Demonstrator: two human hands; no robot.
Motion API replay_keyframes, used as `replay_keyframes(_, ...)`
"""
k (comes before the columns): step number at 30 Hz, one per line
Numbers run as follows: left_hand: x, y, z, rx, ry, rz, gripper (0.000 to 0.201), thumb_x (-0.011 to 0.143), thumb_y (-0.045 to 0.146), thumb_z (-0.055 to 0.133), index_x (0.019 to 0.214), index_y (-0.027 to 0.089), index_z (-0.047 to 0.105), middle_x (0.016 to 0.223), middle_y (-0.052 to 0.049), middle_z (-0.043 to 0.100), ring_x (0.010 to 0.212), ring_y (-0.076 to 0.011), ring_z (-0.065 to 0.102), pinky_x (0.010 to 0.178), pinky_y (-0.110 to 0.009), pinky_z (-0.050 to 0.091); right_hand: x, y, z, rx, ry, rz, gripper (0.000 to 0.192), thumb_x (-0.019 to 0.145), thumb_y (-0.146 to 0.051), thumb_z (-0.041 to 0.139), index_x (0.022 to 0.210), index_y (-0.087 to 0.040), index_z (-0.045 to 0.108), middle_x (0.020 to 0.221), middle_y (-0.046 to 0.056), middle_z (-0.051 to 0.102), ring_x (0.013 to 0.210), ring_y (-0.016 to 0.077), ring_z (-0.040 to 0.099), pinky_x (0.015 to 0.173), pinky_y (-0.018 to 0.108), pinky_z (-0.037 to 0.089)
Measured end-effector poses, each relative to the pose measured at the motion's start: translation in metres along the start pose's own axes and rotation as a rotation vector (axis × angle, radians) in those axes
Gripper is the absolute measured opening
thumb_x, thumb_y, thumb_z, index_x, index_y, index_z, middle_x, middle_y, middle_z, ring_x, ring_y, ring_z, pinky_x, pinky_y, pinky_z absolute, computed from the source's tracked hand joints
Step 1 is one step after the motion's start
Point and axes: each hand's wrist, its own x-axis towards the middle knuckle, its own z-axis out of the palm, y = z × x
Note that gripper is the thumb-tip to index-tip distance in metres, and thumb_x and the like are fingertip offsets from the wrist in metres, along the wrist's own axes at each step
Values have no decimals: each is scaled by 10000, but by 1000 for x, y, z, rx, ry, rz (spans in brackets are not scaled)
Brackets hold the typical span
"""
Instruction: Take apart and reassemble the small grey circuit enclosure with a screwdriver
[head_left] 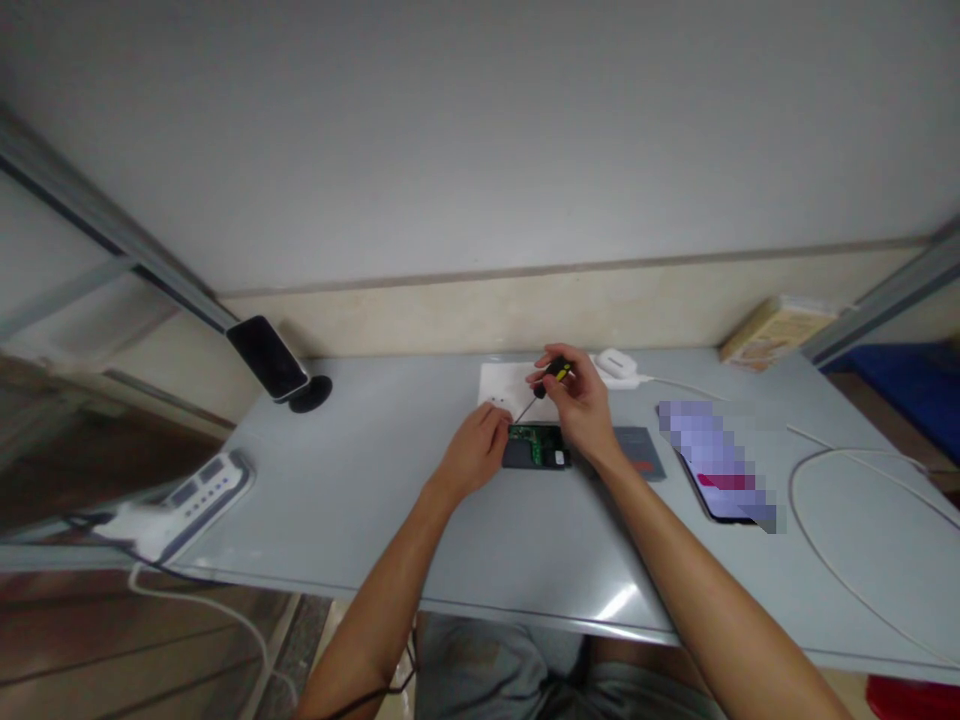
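My right hand [581,400] is closed around the black and yellow handle of a screwdriver [555,375]. Its thin shaft slants down to the left, and the tip is at the upper left corner of an opened dark device with a green circuit board [536,445]. At that same corner, my left hand [480,445] has its fingers bent together against the device's left edge. Whether those fingertips pinch a small part is hidden. Behind the device lies a white sheet [499,380] with a few small dark specks. A flat grey panel [640,453] rests to the right, partly behind my right wrist.
A phone with a lit, blurred screen [716,465] lies on the right, near a looping white cable [795,490]. A white charger [617,365] sits at the back. On the left are a dark-screened device on a stand [268,357] and a power strip [199,500]. A yellow box [780,332] leans back right.
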Motion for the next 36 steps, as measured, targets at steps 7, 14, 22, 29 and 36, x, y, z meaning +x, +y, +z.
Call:
replay_keyframes(7, 1, 1, 0, 5, -9, 11, 181, 1027, 195, 432, 1023, 185, 613, 1000, -83, 621, 958, -224, 621, 920, -399, 541, -2, 4, 3, 3, -21, 37, 265, 899, -264, 665, 1159, -277, 616, 1026, 9, 638, 828, 138, 697, 795, 329, 575)
replay_keyframes(14, 0, -5, 3, 19, -4, 48, 207, 1004, 145, 431, 1003, 178, 635, 1008, -95, 633, 974, -229, 623, 934, -402, 539, -1, 1, 3, 22, -3, 41, 250, 886, -250, 674, 1129, -275, 622, 984, -4, 623, 792, 129, 693, 772, 318, 572)
replay_keyframes(22, -1, -5, 2, 27, -26, 49, 219, 1002, 139, 427, 1021, 174, 642, 1027, -102, 635, 1002, -235, 620, 954, -411, 535, -2, 2, 4, 39, -12, 56, 256, 876, -235, 677, 1124, -277, 627, 976, -7, 616, 770, 119, 671, 723, 299, 559)
replay_keyframes(29, 0, -5, 2, 15, -31, 41, 219, 1003, 142, 428, 1019, 169, 644, 1028, -106, 636, 1001, -237, 621, 957, -416, 534, -3, 4, 5, -5, -5, 39, 245, 886, -230, 659, 1124, -276, 624, 981, -6, 609, 778, 122, 667, 736, 306, 548)
replay_keyframes(36, 0, -4, 1, 29, -32, 39, 214, 1009, 153, 428, 1010, 178, 641, 1016, -97, 632, 1000, -230, 620, 962, -408, 532, -3, 2, 5, -27, -12, 42, 245, 881, -247, 657, 1123, -266, 621, 973, -1, 607, 769, 123, 649, 731, 307, 549)
